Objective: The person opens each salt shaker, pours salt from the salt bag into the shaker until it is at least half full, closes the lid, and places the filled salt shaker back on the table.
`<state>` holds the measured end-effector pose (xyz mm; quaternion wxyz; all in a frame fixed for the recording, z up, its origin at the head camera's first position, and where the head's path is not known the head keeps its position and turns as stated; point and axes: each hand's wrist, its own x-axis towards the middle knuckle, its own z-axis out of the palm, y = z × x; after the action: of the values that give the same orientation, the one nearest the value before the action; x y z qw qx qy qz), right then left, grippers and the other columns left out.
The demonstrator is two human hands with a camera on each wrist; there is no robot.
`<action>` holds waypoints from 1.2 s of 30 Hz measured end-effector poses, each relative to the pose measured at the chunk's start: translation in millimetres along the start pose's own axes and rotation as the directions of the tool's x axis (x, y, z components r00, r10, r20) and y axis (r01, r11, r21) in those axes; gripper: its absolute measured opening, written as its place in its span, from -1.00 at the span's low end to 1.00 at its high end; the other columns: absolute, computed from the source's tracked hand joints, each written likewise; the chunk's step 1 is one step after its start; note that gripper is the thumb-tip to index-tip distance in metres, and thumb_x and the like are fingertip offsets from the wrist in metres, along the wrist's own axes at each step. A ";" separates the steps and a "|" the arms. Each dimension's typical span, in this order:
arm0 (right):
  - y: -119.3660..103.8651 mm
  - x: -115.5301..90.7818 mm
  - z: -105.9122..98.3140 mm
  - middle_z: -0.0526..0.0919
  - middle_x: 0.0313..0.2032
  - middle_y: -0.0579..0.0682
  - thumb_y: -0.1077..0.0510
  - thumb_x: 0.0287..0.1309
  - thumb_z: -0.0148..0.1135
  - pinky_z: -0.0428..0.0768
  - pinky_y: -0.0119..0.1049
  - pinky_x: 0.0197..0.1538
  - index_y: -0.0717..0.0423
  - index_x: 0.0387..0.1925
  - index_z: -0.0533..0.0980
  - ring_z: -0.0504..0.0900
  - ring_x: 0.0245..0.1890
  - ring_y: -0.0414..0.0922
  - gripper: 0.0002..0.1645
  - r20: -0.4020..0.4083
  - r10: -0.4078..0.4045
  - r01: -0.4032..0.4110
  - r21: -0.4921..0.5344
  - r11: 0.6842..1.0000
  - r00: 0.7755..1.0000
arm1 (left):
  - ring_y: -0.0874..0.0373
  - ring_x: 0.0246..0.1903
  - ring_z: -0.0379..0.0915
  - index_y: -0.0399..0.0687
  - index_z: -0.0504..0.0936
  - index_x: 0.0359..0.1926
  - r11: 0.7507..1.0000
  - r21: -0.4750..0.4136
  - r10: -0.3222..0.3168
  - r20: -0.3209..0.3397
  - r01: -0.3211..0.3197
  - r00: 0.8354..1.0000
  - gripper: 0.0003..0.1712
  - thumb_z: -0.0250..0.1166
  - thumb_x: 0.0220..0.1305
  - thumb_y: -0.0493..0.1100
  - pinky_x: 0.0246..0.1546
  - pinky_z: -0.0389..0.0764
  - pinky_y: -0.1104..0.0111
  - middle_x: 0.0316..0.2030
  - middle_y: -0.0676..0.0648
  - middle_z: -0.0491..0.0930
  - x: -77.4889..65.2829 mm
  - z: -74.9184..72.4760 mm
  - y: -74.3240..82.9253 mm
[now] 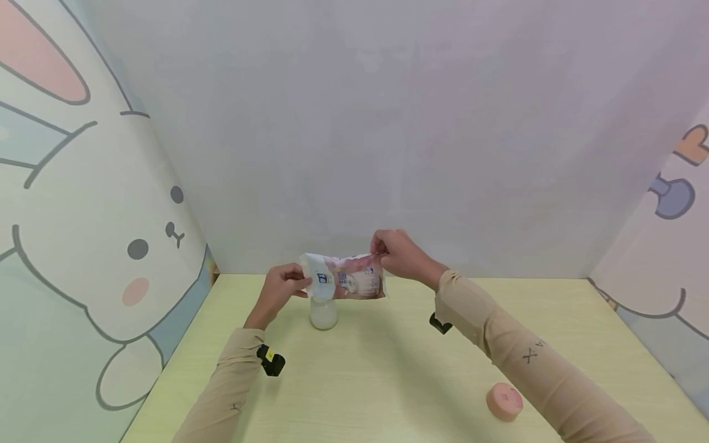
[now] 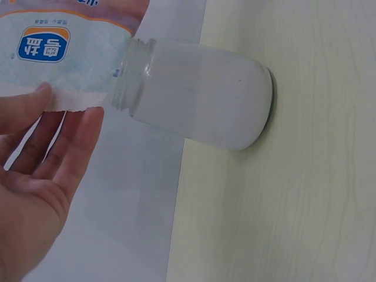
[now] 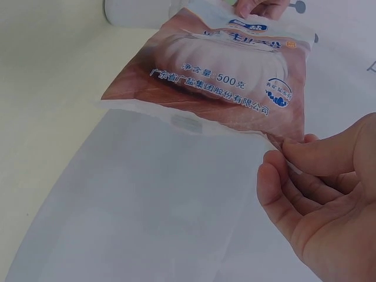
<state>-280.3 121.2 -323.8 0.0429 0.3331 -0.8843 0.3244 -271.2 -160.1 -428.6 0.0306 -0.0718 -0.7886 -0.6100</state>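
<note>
Evidently, in the head view, both hands shared the bag (image 1: 351, 280): the left hand (image 1: 279, 288) clamped one end and the right hand (image 1: 404, 255) a corner of the other, probably to keep it spread between them. It hung above the table (image 1: 354, 381), hiding the mouth of the jar (image 1: 324, 314). A pink round thing (image 1: 504, 402) lay well apart, beside the right sleeve (image 1: 526, 341).

From the left wrist, the thumb lay over the bag's pale end, fingers behind. The jar stood upright on its own base, which presumably left both hands free; whether bag and neck touched, I couldn't tell.

From the right wrist, thumb and forefinger met on the corner, a hold that left most of that edge uncovered.
</note>
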 end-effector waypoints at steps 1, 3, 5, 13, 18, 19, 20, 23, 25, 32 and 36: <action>0.4 0.0 0.3 0.55 -0.50 0.04 0.56 -0.13 -0.07 0.51 -0.32 -0.44 0.26 -0.46 0.50 0.47 -0.50 -0.12 -0.72 0.000 0.002 -0.002 0.000 1.000 1.000 | -0.03 -0.29 0.60 -0.30 0.61 -0.24 1.000 -0.002 0.000 0.001 0.000 1.000 -0.86 0.30 0.16 -0.32 -0.32 0.68 0.14 -0.29 -0.22 0.62 -0.1 0.2 0.1; 0.9 0.0 0.2 0.55 -0.50 0.04 0.56 -0.13 -0.07 0.51 -0.32 -0.44 0.27 -0.46 0.50 0.46 -0.50 -0.12 -0.72 0.000 0.005 -0.005 0.000 1.000 1.000 | -0.03 -0.29 0.59 -0.30 0.61 -0.23 1.000 -0.002 0.000 0.004 0.000 1.000 -0.85 0.30 0.16 -0.32 -0.31 0.67 0.10 -0.29 -0.23 0.62 -0.2 0.4 0.1; 1.3 -0.1 0.0 0.55 -0.50 0.04 0.56 -0.13 -0.08 0.50 -0.32 -0.44 0.27 -0.46 0.49 0.46 -0.50 -0.12 -0.72 0.001 0.007 -0.007 0.002 1.000 1.000 | -0.03 -0.29 0.59 -0.29 0.62 -0.23 1.000 -0.004 -0.003 0.003 0.003 1.000 -0.85 0.30 0.16 -0.31 -0.30 0.67 0.08 -0.29 -0.22 0.62 0.0 0.6 0.1; 2.5 -0.1 0.2 0.55 -0.51 0.03 0.56 -0.14 -0.07 0.51 -0.32 -0.43 0.26 -0.46 0.49 0.46 -0.50 -0.12 -0.72 -0.006 0.010 -0.010 -0.008 1.000 1.000 | -0.03 -0.29 0.59 -0.29 0.62 -0.23 1.000 -0.002 0.000 0.004 0.000 1.000 -0.85 0.30 0.17 -0.30 -0.33 0.68 0.14 -0.30 -0.22 0.62 1.2 1.1 -1.3; 2.5 0.4 0.3 0.55 -0.50 0.04 0.56 -0.13 -0.07 0.51 -0.32 -0.43 0.26 -0.46 0.49 0.46 -0.50 -0.12 -0.73 -0.003 0.013 -0.013 -0.004 1.000 1.000 | -0.02 -0.29 0.60 -0.29 0.62 -0.23 1.000 0.004 -0.003 0.001 0.003 1.000 -0.85 0.30 0.17 -0.31 -0.32 0.68 0.13 -0.30 -0.21 0.62 0.7 1.1 -0.4; 2.2 0.4 0.1 0.55 -0.50 0.05 0.55 -0.12 -0.07 0.51 -0.32 -0.44 0.26 -0.45 0.49 0.45 -0.50 -0.12 -0.73 -0.001 0.012 -0.012 -0.003 1.000 1.000 | -0.02 -0.29 0.60 -0.29 0.62 -0.23 1.000 0.004 -0.003 0.001 0.003 1.000 -0.85 0.30 0.17 -0.31 -0.32 0.68 0.14 -0.30 -0.21 0.62 0.6 1.1 -0.2; 1.9 0.3 -0.2 0.55 -0.50 0.05 0.55 -0.12 -0.07 0.50 -0.32 -0.44 0.27 -0.45 0.49 0.45 -0.50 -0.12 -0.73 0.000 0.012 -0.012 -0.002 1.000 1.000 | -0.03 -0.29 0.60 -0.30 0.62 -0.23 1.000 0.004 -0.002 0.002 0.002 1.000 -0.85 0.30 0.17 -0.31 -0.32 0.68 0.14 -0.29 -0.22 0.62 0.5 1.0 0.1; 0.7 0.3 -1.0 0.55 -0.49 0.05 0.55 -0.11 -0.07 0.50 -0.33 -0.44 0.27 -0.45 0.49 0.45 -0.50 -0.12 -0.73 0.005 0.011 -0.011 0.003 1.000 1.000 | -0.03 -0.29 0.60 -0.30 0.62 -0.22 1.000 0.005 -0.002 0.003 0.002 1.000 -0.85 0.29 0.17 -0.31 -0.33 0.68 0.16 -0.29 -0.22 0.62 0.3 0.3 0.2; 0.2 0.4 -1.2 0.55 -0.49 0.05 0.55 -0.10 -0.07 0.50 -0.33 -0.44 0.27 -0.44 0.49 0.45 -0.50 -0.12 -0.73 0.008 0.011 -0.011 0.004 1.000 1.000 | -0.03 -0.29 0.60 -0.30 0.62 -0.22 1.000 0.005 -0.002 0.002 0.002 1.000 -0.85 0.29 0.17 -0.31 -0.34 0.68 0.16 -0.29 -0.22 0.62 0.3 -0.2 0.0; 1.1 0.2 -0.7 0.55 -0.50 0.04 0.55 -0.11 -0.07 0.50 -0.32 -0.44 0.26 -0.45 0.49 0.45 -0.50 -0.13 -0.73 0.006 0.007 -0.007 0.001 1.000 1.000 | -0.03 -0.29 0.60 -0.31 0.62 -0.22 1.000 -0.005 -0.003 0.005 0.003 1.000 -0.84 0.30 0.17 -0.31 -0.32 0.68 0.13 -0.29 -0.22 0.62 1.0 0.3 -0.8; 2.2 -0.1 -0.5 0.55 -0.50 0.03 0.56 -0.11 -0.07 0.52 -0.32 -0.44 0.25 -0.46 0.49 0.46 -0.49 -0.12 -0.73 0.003 0.009 -0.009 0.001 1.000 1.000 | -0.02 -0.29 0.60 -0.30 0.62 -0.22 1.000 -0.004 -0.011 0.009 0.011 1.000 -0.83 0.30 0.16 -0.31 -0.31 0.68 0.13 -0.29 -0.21 0.62 0.7 0.8 0.0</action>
<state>-281.7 122.8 -324.7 0.0401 0.3296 -0.8856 0.3246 -271.9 -159.3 -428.7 0.0238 -0.0703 -0.7879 -0.6114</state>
